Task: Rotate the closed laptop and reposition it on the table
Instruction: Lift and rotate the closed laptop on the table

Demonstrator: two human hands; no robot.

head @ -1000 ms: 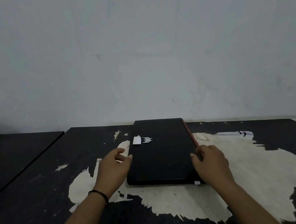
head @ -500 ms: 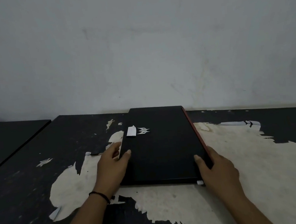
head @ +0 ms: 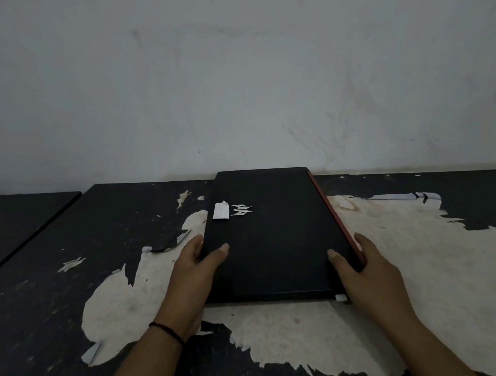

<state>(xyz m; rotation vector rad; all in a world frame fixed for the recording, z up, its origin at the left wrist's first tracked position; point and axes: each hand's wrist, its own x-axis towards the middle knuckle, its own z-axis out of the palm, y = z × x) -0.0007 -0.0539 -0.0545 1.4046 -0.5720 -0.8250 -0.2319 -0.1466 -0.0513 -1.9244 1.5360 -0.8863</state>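
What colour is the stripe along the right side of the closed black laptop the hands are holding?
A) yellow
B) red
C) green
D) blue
B: a thin red strip runs along the right edge of the closed black laptop, up from where the right hand grips it; the left hand grips the plain black left edge.

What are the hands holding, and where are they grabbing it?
The closed black laptop. The left hand grips its left long edge and the right hand its red-trimmed right edge, thumbs on the lid.
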